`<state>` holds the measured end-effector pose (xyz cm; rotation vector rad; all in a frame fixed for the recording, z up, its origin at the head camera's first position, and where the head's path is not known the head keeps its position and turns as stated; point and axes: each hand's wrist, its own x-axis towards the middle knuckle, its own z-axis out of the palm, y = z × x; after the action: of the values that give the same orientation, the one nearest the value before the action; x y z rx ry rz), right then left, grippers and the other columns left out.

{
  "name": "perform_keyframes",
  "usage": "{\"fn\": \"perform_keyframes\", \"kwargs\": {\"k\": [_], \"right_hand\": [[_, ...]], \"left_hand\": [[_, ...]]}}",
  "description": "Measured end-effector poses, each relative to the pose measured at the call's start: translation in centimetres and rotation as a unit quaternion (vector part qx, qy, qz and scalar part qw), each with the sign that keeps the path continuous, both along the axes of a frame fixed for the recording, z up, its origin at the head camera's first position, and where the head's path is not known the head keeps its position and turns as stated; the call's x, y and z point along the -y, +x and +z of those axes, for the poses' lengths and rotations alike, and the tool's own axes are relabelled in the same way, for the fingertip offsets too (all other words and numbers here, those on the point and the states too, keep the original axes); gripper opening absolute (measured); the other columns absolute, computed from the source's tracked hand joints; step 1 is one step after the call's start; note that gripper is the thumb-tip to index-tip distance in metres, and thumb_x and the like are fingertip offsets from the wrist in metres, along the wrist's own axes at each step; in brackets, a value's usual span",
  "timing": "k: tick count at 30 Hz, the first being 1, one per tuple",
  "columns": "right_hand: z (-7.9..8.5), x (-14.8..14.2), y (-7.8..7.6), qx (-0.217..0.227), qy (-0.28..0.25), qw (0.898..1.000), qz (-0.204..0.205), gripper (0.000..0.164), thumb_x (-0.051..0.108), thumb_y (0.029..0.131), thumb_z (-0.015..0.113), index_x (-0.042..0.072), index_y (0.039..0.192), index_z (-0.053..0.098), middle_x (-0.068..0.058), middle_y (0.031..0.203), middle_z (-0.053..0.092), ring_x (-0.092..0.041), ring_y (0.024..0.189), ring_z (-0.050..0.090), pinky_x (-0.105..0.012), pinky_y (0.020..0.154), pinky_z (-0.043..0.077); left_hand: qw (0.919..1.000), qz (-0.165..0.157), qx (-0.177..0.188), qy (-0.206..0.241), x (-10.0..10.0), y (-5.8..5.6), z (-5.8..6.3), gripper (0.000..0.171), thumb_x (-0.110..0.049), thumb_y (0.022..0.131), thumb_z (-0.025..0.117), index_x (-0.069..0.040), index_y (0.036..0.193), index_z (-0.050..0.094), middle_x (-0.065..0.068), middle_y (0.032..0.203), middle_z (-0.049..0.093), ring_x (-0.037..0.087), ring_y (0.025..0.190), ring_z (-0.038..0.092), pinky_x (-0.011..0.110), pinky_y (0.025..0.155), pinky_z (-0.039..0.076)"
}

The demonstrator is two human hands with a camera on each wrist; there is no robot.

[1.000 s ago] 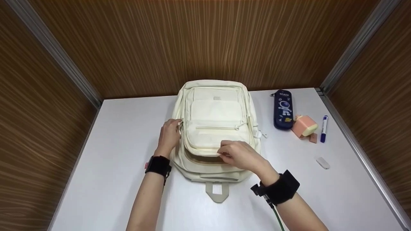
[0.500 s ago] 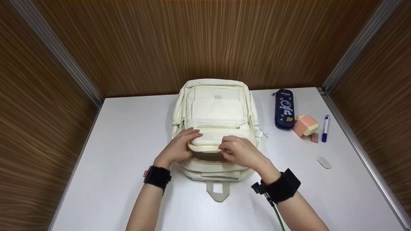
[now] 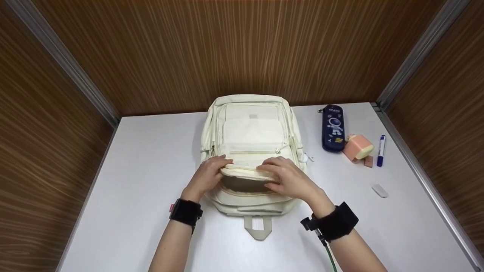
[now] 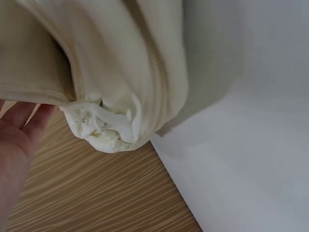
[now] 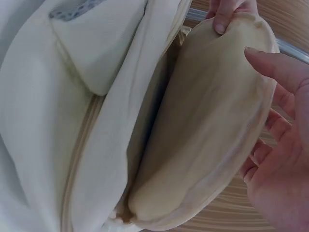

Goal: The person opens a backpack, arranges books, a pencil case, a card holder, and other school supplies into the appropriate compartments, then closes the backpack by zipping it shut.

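Observation:
A cream backpack (image 3: 254, 132) lies on the white table, its grey top handle (image 3: 258, 235) toward me. Its front compartment gapes, showing the beige lining (image 5: 203, 121). At the left end of the flap edge, my left hand (image 3: 206, 176) pinches the fabric, thumb inside the opening and fingers on the outer face. My right hand (image 3: 290, 177) is at the right part of the same edge. Its fingers (image 5: 277, 123) lie loosely behind the flap, and its thumb stands out straight, apart from them, at the opening. A white zipper (image 3: 261, 152) crosses the backpack's front.
To the right are a navy astronaut pencil case (image 3: 333, 128), a pink and yellow cube-shaped object (image 3: 358, 147), a small reddish-brown block (image 3: 368, 161), a blue-capped marker (image 3: 381, 150) and a light eraser-like piece (image 3: 379, 190). Wood-grain panels (image 3: 242, 49) enclose the table.
My left hand has moved from the backpack's left side to the flap edge. The right hand's pinch has loosened and its fingers spread. The compartment mouth has widened.

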<state>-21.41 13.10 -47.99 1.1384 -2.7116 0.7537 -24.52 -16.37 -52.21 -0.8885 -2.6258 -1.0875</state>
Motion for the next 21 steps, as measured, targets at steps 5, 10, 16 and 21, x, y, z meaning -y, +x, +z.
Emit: {"fn": "perform_keyframes", "kwargs": {"k": [5, 10, 16, 21], "right_hand": [[-0.7, -2.2, -0.6, 0.017, -0.009, 0.999, -0.044, 0.07, -0.012, 0.067, 0.074, 0.011, 0.132, 0.062, -0.012, 0.13, 0.059, -0.032, 0.121, 0.053, -0.048, 0.103, 0.038], [-0.3, -3.8, -1.5, 0.03, -0.063, 0.995, -0.065, 0.058, -0.019, 0.069, 0.07, 0.009, 0.12, 0.069, -0.009, 0.119, 0.067, -0.029, 0.113, 0.061, -0.044, 0.099, 0.044], [1.9, -4.5, -2.8, 0.033, -0.128, 0.989, -0.066, 0.036, -0.012, 0.079, 0.073, 0.005, 0.111, 0.072, -0.008, 0.11, 0.071, -0.029, 0.105, 0.065, -0.044, 0.092, 0.048], [3.9, -4.2, -4.3, 0.052, -0.137, 0.986, -0.074, 0.033, -0.012, 0.081, 0.069, 0.007, 0.108, 0.073, -0.007, 0.107, 0.071, -0.025, 0.103, 0.065, -0.045, 0.088, 0.049]], "left_hand": [[0.9997, 0.013, -0.017, -0.008, 0.0, 0.4, 1.1, 0.033, 0.011, 0.081, 0.064, -0.009, 0.106, 0.072, 0.005, 0.108, 0.071, 0.025, 0.107, 0.065, 0.04, 0.093, 0.048], [0.9974, 0.01, -0.068, -0.022, 0.1, 0.6, 2.3, 0.028, 0.008, 0.079, 0.067, -0.008, 0.102, 0.071, 0.005, 0.097, 0.072, 0.025, 0.088, 0.067, 0.042, 0.083, 0.05], [0.9969, 0.016, -0.076, -0.013, 0.1, 0.3, 3.8, 0.025, 0.004, 0.082, 0.07, -0.009, 0.103, 0.071, 0.004, 0.091, 0.07, 0.022, 0.081, 0.064, 0.042, 0.076, 0.05], [0.9969, 0.031, -0.07, 0.016, 0.0, -0.3, 4.3, 0.014, -0.014, 0.09, 0.072, -0.01, 0.103, 0.069, 0.003, 0.088, 0.07, 0.018, 0.079, 0.065, 0.039, 0.07, 0.051]]}}
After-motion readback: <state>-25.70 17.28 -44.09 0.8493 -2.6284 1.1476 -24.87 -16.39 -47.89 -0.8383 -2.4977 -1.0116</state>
